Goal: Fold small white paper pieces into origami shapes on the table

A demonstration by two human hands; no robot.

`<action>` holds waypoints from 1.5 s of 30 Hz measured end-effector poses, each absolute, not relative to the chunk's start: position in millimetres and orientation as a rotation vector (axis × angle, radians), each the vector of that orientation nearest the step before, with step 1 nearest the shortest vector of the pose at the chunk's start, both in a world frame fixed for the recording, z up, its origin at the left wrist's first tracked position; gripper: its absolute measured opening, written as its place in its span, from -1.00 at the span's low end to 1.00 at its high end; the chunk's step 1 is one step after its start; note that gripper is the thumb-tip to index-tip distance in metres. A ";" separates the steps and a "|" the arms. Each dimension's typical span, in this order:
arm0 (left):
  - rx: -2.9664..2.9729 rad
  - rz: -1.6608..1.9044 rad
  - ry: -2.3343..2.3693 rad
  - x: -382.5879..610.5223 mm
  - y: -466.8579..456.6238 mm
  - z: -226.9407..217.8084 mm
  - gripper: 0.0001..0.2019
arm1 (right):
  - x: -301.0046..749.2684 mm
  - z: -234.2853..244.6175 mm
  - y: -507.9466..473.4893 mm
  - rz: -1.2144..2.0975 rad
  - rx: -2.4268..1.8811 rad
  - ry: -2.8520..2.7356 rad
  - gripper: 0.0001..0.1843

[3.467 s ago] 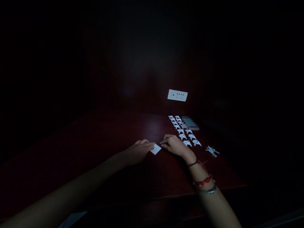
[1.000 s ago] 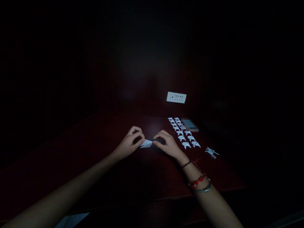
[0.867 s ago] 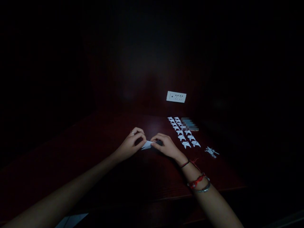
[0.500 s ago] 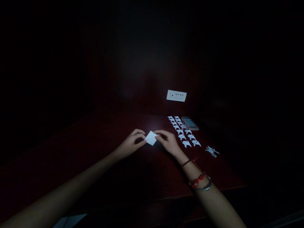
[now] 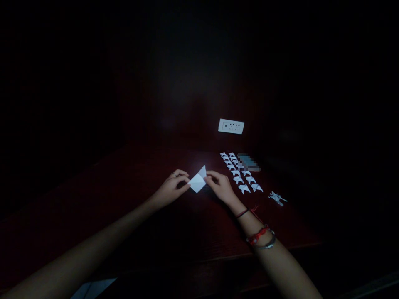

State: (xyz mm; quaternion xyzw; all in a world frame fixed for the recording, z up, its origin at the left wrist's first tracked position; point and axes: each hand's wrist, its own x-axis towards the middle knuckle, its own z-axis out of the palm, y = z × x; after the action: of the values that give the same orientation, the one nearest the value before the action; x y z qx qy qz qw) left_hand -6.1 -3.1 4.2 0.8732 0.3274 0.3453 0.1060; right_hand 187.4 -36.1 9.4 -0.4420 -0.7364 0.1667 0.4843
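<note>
A small white square of paper (image 5: 197, 181) is held just above a dark red wooden table (image 5: 131, 207), one corner lifted into a fold. My left hand (image 5: 172, 187) pinches its left edge; a ring shows on one finger. My right hand (image 5: 219, 186) pinches its right edge, and the wrist wears red thread bands and a metal bangle. To the right lie two rows of several small folded white paper pieces (image 5: 240, 173).
A white socket plate (image 5: 231, 126) sits on the dark wall behind the table. A blurred rectangular object (image 5: 248, 162) lies beside the folded rows, and a small white paper scrap (image 5: 277, 198) near the right edge. Pale paper (image 5: 93, 288) shows below the table's front edge. Surroundings are very dark.
The paper lay flat between my hands, was then pinched into a narrow folded shape, and is now opened to a diamond with its upper corner raised. Both hands shifted slightly away from me.
</note>
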 end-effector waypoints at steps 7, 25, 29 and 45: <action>2.663 1.086 1.048 -6.4 -5.5 3.8 -0.89 | 182.4 5.1 -35.1 0.731 -0.958 -1.761 -0.37; 2.722 1.180 1.026 -3.6 -10.6 11.2 -0.87 | 181.3 7.2 -36.0 0.946 -0.812 -1.613 -0.35; 2.793 1.161 1.012 -3.4 -9.0 9.7 -0.87 | 184.3 5.9 -34.2 0.885 -0.838 -1.688 -0.46; 2.547 1.201 1.097 2.2 -2.9 4.5 -0.77 | 181.8 9.4 -43.3 0.272 -1.056 -1.915 -0.33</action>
State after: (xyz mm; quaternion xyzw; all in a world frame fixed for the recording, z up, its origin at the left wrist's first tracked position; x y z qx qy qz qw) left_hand 2.2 -2.9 4.5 0.8412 0.3625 0.3968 0.0598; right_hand 181.8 -43.3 9.4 -0.4275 -0.7751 0.1100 0.4520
